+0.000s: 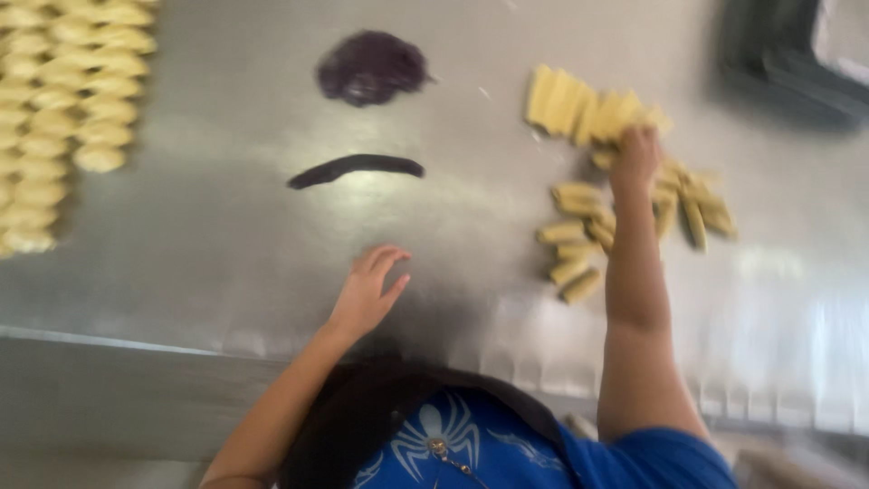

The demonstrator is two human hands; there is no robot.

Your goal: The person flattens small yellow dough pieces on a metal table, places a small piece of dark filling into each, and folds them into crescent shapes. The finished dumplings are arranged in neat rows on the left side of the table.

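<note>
Dough sticks (579,231) lie scattered on the tabletop (226,244) at right, just below a stacked row of cut dough (579,107). Right hand (636,161) reaches into that pile; blur hides whether its fingers hold a piece, can't tell. Left hand (367,294) rests flat on bare steel, fingers spread, holding nothing. Purple strip (356,169) and purple lump (371,66) sit well apart to the left. Risk: the forearm lies among the loose sticks, so a sweep could squash or scatter them. Shaped pieces (68,109) are cut off at the left edge; dark tray (787,63) at top right is too blurred to read.
</note>
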